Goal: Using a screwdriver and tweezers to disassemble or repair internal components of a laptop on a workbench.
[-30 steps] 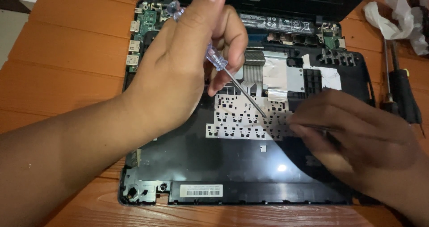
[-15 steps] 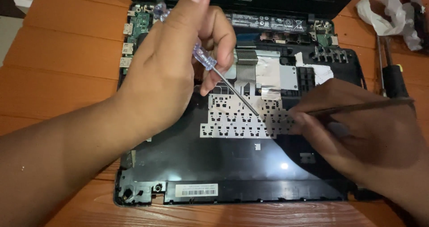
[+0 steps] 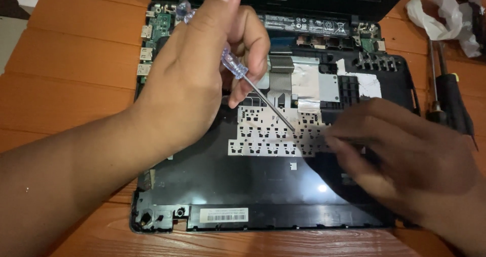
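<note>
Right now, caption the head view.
Left hand tips clear-handled screwdriver onto opened black laptop's keyboard backplate; right hand steadies it.

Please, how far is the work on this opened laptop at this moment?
Done: the black laptop base lies open, with the green circuit board and the white perforated keyboard backing bare. In hand: the left hand holds a clear-handled screwdriver, tip on that backing; the right hand rests beside it. Left: the base remains uncovered, and black-handled screwdrivers lie aside.

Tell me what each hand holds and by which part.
Left hand grips a screwdriver by its clear handle, its tip on the opened laptop. Right hand is blurred; any hold cannot be told.
</note>
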